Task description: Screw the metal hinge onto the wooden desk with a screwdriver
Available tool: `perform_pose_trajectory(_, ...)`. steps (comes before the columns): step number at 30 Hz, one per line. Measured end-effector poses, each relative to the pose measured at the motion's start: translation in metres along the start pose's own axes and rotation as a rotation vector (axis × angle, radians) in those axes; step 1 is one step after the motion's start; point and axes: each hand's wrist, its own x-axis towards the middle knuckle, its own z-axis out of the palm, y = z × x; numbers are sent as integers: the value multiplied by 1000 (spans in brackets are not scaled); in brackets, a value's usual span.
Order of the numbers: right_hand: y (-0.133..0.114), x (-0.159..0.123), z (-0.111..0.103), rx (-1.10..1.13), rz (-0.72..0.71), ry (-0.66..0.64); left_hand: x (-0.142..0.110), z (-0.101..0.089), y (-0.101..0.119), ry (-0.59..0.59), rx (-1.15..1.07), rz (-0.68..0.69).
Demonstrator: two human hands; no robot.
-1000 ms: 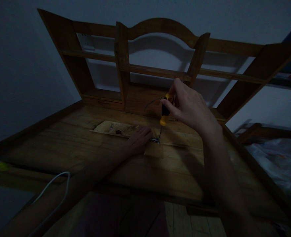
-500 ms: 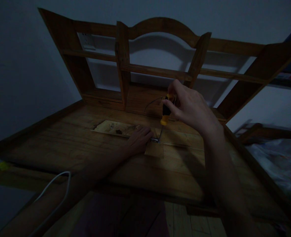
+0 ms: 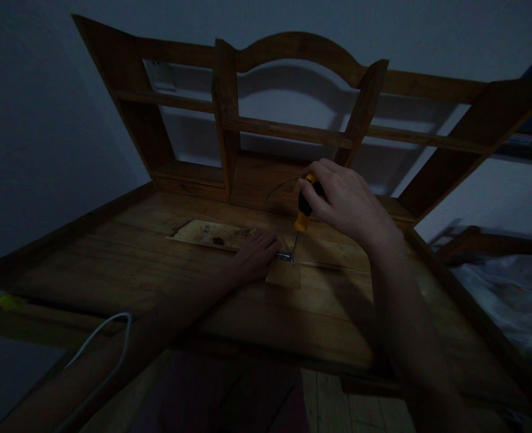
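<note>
My right hand (image 3: 345, 198) is closed around the yellow and black handle of a screwdriver (image 3: 303, 219), held almost upright. Its tip meets the right end of a small shiny metal fitting (image 3: 284, 256) on the desktop. My left hand (image 3: 257, 255) lies low over the fitting's left part, fingers bent down and holding it in place; the thumb and the covered part are hidden. Under the fitting's right end is a small flat wooden piece (image 3: 283, 275). Left of my left hand lies a pale wooden strip (image 3: 209, 233) with dark, rough patches.
The wooden desktop (image 3: 157, 270) has a raised edge on both sides. A shelf unit (image 3: 288, 132) stands at its back, with a thin dark wire (image 3: 277, 189) in front. A white cable (image 3: 97, 329) loops by my left forearm. Clear plastic wrapping (image 3: 505, 300) lies at right.
My right hand has lowered slightly and its fingers have shifted round the screwdriver handle. The tip stays at the fitting. My left hand keeps its place.
</note>
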Motion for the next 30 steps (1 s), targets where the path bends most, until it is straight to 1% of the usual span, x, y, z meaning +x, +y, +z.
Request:
perform_pose_trajectory(3,0,0,1,-27,15,10,0,0,0,-12,7,8)
perform_pose_trajectory(8,-4,1,4,-22,14,18,-1,-2,-1,-18,48,68)
perform_pose_trajectory(14,-6,0,4,40,-38,10,0,-2,-1,-11,99,128)
perform_pose_trajectory(20,-3,-1,6,73,-38,32,-1,-2,-1,-12,112,146)
perform_pose_trajectory(25,-3,0,5,72,-25,10,-1,-4,0,-19,108,150)
perform_pose_trajectory(30,-2,0,2,78,-34,-17,-1,-3,-2,-5,104,159)
